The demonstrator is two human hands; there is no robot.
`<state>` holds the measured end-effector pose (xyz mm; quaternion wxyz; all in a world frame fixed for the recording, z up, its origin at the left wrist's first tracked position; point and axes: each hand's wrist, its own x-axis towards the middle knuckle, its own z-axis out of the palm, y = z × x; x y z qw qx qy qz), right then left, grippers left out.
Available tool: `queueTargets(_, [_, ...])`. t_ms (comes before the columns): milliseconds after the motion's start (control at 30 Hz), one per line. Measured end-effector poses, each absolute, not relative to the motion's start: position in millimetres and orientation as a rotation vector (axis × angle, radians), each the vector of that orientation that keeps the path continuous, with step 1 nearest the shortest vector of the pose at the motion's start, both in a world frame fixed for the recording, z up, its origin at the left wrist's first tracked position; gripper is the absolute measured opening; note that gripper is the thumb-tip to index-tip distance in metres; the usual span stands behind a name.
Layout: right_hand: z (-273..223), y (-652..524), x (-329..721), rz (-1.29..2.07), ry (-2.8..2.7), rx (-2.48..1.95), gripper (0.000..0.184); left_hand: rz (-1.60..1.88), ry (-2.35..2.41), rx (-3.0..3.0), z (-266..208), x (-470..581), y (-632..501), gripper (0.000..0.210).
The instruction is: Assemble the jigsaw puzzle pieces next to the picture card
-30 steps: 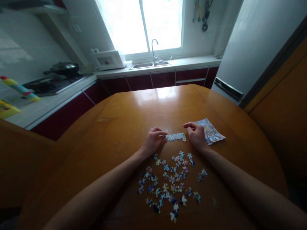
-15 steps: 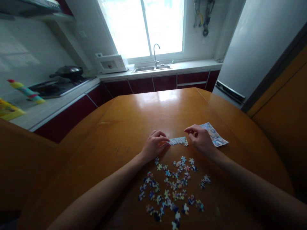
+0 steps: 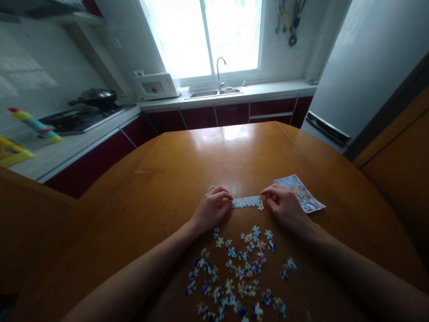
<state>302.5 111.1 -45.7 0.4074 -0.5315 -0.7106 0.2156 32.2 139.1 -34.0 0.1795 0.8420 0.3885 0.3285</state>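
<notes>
A narrow strip of joined jigsaw pieces, pale blue with lettering, lies flat on the table. At its left end rests my left hand, its thumb and bent fingers closed on the edge. My right hand is at the opposite end, with fingertips by the upper right corner and the thumb apart from them. Partly behind that hand lies a printed picture sheet. Nearer to me, loose jigsaw pieces are scattered between my forearms, and a small cluster sits off to the right.
The brown wooden table has angled far corners. Beyond it, a counter holds a sink with a faucet and a white microwave. A wok sits on the stove at left, near a colourful bottle. A refrigerator stands at right.
My right hand has come in to the strip's right end. My left fingers have drawn back from over the strip to its left edge. The view has shifted slightly.
</notes>
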Motion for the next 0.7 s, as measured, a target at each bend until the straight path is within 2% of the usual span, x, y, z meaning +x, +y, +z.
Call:
queueTargets(233, [-46.8, 105.6, 298.7, 0.557, -1.843, -1.38, 0.015, 0.909, 1.083, 2.38, -29.8, 32.7, 136.5, 0.001])
queueTargets(433, [-46.0, 106.0, 298.3, 0.543, -1.857, -1.388, 0.014, 0.843, 1.099, 2.384, -31.6, 33.2, 137.6, 0.014])
queueTargets(700, [-46.0, 105.9, 298.0, 0.56, -1.861, -1.417, 0.013, 0.885, 1.086, 2.329, -29.3, 33.7, 138.2, 0.012])
